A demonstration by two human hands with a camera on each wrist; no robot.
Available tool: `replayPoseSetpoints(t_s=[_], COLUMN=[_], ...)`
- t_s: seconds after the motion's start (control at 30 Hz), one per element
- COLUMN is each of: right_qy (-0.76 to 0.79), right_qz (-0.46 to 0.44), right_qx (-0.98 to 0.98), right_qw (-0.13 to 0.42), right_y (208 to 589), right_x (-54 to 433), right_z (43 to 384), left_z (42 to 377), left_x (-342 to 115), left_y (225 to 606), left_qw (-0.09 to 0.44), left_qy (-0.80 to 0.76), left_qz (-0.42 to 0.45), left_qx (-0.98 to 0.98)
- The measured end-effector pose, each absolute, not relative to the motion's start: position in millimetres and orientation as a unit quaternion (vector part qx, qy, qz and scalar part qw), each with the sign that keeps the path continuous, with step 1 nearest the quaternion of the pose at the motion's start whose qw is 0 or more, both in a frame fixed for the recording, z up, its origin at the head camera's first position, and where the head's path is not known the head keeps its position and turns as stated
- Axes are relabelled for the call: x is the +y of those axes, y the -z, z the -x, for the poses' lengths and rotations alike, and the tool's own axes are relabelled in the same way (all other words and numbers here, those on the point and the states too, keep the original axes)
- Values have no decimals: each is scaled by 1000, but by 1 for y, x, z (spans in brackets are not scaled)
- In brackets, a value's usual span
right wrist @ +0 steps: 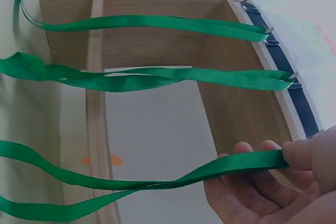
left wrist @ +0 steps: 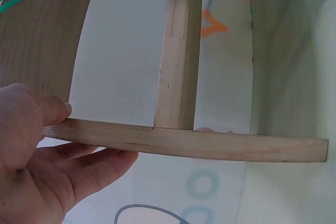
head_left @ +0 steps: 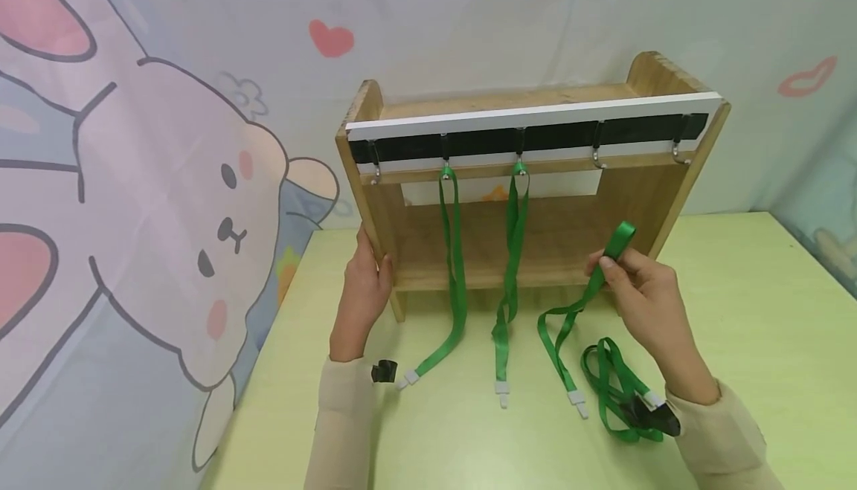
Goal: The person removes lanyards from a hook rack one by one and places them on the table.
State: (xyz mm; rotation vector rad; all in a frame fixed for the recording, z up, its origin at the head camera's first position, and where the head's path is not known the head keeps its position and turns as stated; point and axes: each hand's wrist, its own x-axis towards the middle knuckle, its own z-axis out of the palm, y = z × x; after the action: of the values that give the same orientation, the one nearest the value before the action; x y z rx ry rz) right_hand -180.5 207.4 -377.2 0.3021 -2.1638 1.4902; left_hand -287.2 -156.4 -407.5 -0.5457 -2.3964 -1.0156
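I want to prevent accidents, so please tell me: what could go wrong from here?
The green strap pinched in the right hand could slip or miss a bare hook. The wooden shelf might shift if the left hand loosens on its side. The bundled strap lies near the held one's white clip, so they may tangle.

Middle lanyard (right wrist: 139, 83) partly outside right-wrist view

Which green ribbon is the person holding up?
The green ribbon pinched in the right hand. Two other ribbons hang from hooks, and the green bundle just lies on the table.
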Motion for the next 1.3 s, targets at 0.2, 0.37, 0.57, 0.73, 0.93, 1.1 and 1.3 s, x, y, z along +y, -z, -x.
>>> replayPoseSetpoints(t_s=[0.2, 0.37, 0.57, 0.73, 0.93, 1.1, 1.3], right_qy=[-579, -612, -645, -639, -642, -634, -640], right_qz=[-134, -147, -164, -154, -119, -100, -87], right_qx=[-777, -760, -737, -749, -756, -767, -763], right_qw=[205, 162, 119, 83, 45, -2, -30], right_y=[384, 392, 399, 403, 410, 418, 426], right_x=[210, 209, 205, 203, 204, 203, 197], right_z=[176, 175, 177, 175, 176, 179, 182], left_z=[289, 288, 289, 288, 288, 289, 289], left_x=[-157, -159, -159, -157, -156, -157, -156], left_y=[406, 405, 404, 407, 408, 408, 407], left_qw=[239, 236, 237, 234, 235, 237, 243], left_qy=[367, 370, 372, 368, 366, 371, 367], left_qz=[198, 199, 198, 197, 194, 191, 198], left_qx=[-877, -876, -875, -878, -880, -878, -876])
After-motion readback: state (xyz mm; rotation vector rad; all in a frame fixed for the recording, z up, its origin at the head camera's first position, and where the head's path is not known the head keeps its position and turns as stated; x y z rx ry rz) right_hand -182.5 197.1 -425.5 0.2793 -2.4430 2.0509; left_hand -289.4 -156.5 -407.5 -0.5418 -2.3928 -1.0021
